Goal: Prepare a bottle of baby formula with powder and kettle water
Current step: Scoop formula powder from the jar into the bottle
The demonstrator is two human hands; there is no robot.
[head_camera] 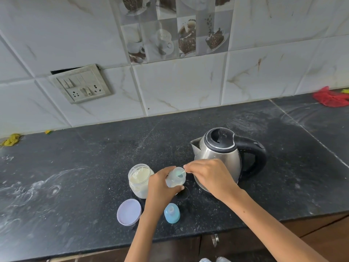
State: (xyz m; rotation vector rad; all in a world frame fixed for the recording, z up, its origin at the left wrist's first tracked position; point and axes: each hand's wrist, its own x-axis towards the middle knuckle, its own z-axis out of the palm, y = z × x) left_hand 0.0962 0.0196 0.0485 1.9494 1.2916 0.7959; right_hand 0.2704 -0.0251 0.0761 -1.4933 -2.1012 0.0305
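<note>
**Powder going into bottle, kettle water not yet poured**

Nearest, on the dark worktop [75, 176]: lilac jar lid [129, 212] lying flat, and beside it, to the right, blue teat cap [171, 213] off the bottle. Both loose, near the front edge, just beside the left forearm.

Next back: left hand [160, 188] wrapped round baby bottle [176, 177], grip clamped on its body, bottle tilted toward the right with mouth open. Right hand [209, 176] pinched on small scoop [181, 173], grip closed on its handle, scoop tip at or inside the bottle mouth; powder load too small to tell. Whether bottle base touched the worktop: could not tell, hidden by fingers.

Just left of the bottle: open powder jar [140, 180], upright, about part full of pale powder, touching or nearly touching the left hand.

Behind the right hand: steel kettle [224, 157], lid shut, spout toward the left, black handle to the right.

Far back: switch plate [81, 85] on tiled wall, red bag [330, 97] far right, yellow cloth [12, 139] far left.

Risks, judged: narrow mouth plus tilt likely to spill powder off the scoop. Left elbow sweep could knock teat cap or lid off the edge. Right wrist close to kettle body, burn possible if hot. Open jar could tip on a nudge.
</note>
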